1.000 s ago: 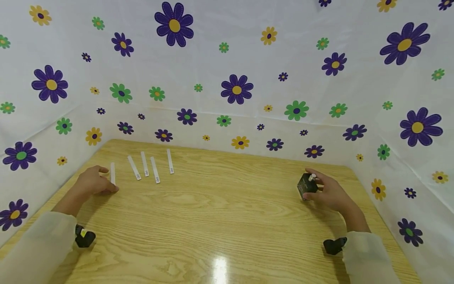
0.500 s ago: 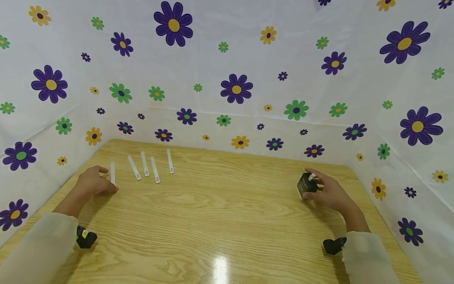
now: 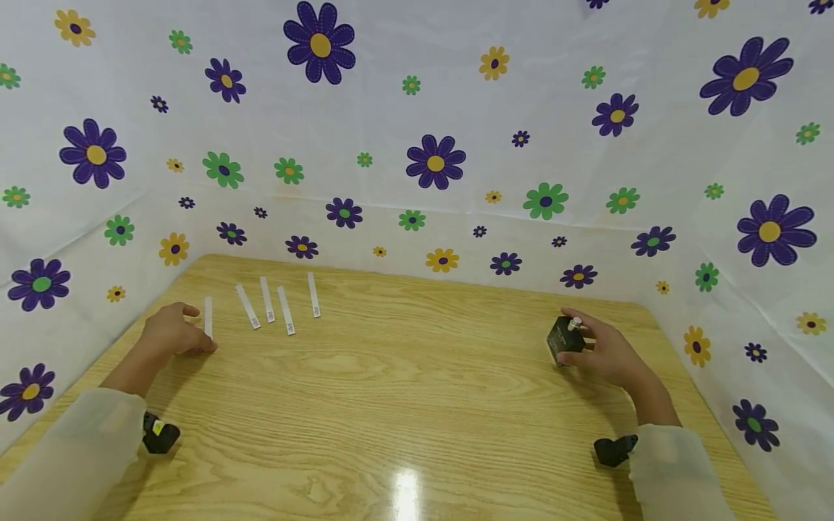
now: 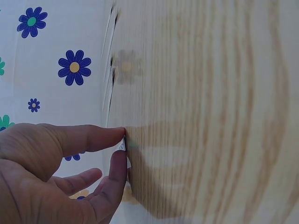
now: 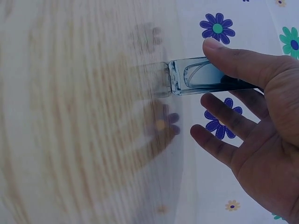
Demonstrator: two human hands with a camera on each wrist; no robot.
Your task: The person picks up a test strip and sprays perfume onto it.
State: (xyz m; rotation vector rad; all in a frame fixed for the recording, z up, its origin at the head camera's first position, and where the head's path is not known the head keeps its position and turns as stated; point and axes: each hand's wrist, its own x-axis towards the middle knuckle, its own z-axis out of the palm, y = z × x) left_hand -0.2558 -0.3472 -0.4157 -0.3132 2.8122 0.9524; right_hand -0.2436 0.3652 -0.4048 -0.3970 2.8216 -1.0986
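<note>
My left hand (image 3: pixel 171 331), at the far left of the table, pinches the near end of a white paper test strip (image 3: pixel 208 315) between thumb and a finger. In the left wrist view the printed end of that strip (image 4: pixel 122 144) shows between the fingertips, low at the tabletop. On the right, my right hand (image 3: pixel 611 354) grips a dark square perfume bottle (image 3: pixel 563 340) with a silver spray neck. The right wrist view shows the bottle's clear glass base (image 5: pixel 182 76) at the tabletop, thumb along one face, two fingers extended free of it.
Several more white strips lie apart to the right of the left hand, among them a slanted strip (image 3: pixel 247 307) and the rightmost strip (image 3: pixel 314 295). The wooden table (image 3: pixel 404 383) is bounded by a flower-printed white cloth (image 3: pixel 384 116) at back and sides.
</note>
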